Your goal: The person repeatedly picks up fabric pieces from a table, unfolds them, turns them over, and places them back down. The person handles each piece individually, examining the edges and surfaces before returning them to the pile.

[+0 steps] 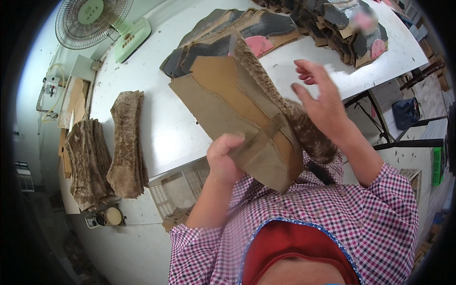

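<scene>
A flat boot upper [223, 102], tan and olive with stitched panels and a strap across it, is tilted in front of my body. My left hand [223, 159] grips its lower left edge, thumb on top and the other fingers hidden beneath. Along the right side of the upper runs a brown fur lining piece [308, 133], its pile showing. My right hand [325, 102] is beside this fur, raised, with thumb and fingers apart and nothing between them. Whether the right palm's edge touches the fur I cannot tell.
On the white table [171, 137], stacked dark grey boot pieces [223, 35] lie at the back, with another pile [342, 31] farther right. Fur pieces [127, 142] stand stacked at left, near a fan [92, 14]. A plastic crate [178, 192] sits below the table edge.
</scene>
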Tool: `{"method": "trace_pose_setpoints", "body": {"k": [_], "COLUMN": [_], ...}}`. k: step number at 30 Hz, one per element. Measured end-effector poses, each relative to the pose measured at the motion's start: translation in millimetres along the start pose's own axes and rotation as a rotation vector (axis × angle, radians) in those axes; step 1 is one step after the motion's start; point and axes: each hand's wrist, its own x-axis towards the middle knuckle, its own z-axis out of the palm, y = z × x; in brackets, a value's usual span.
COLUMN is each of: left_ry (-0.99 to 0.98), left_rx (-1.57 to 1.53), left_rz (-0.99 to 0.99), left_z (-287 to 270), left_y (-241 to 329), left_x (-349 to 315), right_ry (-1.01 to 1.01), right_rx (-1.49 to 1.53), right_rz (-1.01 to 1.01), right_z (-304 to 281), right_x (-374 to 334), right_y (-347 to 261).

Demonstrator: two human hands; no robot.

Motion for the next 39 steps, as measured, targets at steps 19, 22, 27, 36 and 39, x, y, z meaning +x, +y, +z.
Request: {"method": "trace_pose_setpoints", "body": {"k": [19, 22, 27, 36, 39], "left_ry": [-0.075, 0.002, -0.065, -0.025, 0.052], "left_rx": [0.068, 0.153, 0.232, 0.535, 0.715], "left_rz": [0.028, 0.027, 0.037, 0.202, 0.064], "left_z": [2, 3, 2, 22, 30], "left_y": [-6, -6, -1, -12, -1], "left_x": [-5, -5, 2, -4, -3], "right_ry": [-0.522, -0.448, -0.418, -0.286, -0.296], "right_rx": [0.229, 0.277, 0.391, 0.272, 0.25], "right_rz": [0.22, 0.308, 0.359, 0.186, 0.173], "right_z": [-34, -33, -26, -19, -19], "right_x": [-16, -23, -33, -18, -18], "right_y": [-50, -57, -55, -39, -42]}}
